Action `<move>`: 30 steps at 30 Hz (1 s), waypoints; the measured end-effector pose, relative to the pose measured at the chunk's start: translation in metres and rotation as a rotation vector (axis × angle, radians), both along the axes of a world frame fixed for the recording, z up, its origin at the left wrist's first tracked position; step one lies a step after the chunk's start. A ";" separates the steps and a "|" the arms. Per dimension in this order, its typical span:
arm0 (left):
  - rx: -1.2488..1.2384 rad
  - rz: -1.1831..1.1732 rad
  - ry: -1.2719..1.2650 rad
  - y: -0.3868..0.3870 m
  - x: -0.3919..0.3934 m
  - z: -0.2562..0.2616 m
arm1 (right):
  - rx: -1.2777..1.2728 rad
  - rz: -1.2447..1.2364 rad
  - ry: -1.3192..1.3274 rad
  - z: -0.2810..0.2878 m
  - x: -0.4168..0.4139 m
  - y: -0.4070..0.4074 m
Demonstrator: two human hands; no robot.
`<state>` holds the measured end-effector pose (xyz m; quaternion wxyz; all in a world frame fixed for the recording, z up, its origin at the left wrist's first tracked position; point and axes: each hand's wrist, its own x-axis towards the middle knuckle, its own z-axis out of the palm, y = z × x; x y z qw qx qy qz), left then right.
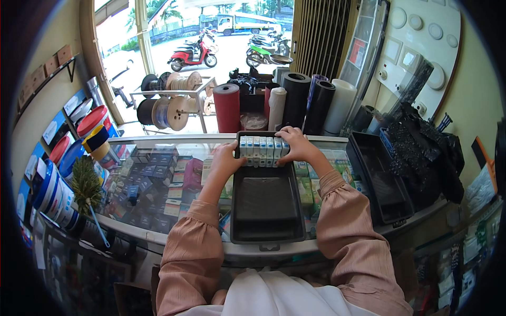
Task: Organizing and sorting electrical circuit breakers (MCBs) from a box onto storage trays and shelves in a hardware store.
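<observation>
A black plastic paint tray (269, 205) lies lengthwise before me on the glass display counter (158, 233). Across the tray's far end stands a row of small white and blue boxes (264, 150), packed side by side. My left hand (227, 160) is at the row's left end, its thumb by the near corner and its fingers at the tray's rim. At the right end, my right hand (295, 145) is spread with thumb and fingers against the outermost box. Both hands seem to press the row from its two sides. The small boxes bear writing.
A second black tray (379, 181) lies on the right beside black plastic bags (427, 154). Rolls of sheeting (294, 98) and rope spools (170, 112) stand behind the counter. Paint buckets (59, 193) and a green-bristled duster (86, 183) are on the left. Small packages fill the glass case.
</observation>
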<state>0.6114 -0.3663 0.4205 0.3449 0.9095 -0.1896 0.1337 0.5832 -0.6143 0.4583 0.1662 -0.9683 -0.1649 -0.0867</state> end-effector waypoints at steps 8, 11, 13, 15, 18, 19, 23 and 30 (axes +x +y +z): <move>0.178 -0.011 0.022 -0.005 -0.002 0.020 | -0.050 0.042 -0.038 -0.003 0.008 -0.002; 0.228 0.001 0.034 -0.004 -0.001 0.021 | -0.064 0.042 -0.049 -0.005 0.007 0.002; 0.202 -0.016 0.034 -0.003 0.000 0.020 | -0.071 0.026 -0.066 -0.005 0.006 0.002; 0.202 -0.016 0.015 -0.003 -0.001 0.018 | -0.067 0.047 -0.079 -0.006 0.006 0.002; 0.159 -0.044 0.049 0.001 0.001 0.014 | 0.034 0.117 -0.075 -0.006 0.008 0.001; 0.112 -0.075 0.101 0.002 0.002 0.013 | 0.035 0.116 -0.075 -0.006 0.007 -0.001; -0.017 -0.119 0.159 0.012 0.002 0.018 | 0.151 0.138 -0.142 0.003 0.001 -0.004; -0.237 -0.049 0.008 0.016 -0.013 0.030 | 0.257 0.098 -0.251 0.033 -0.032 -0.002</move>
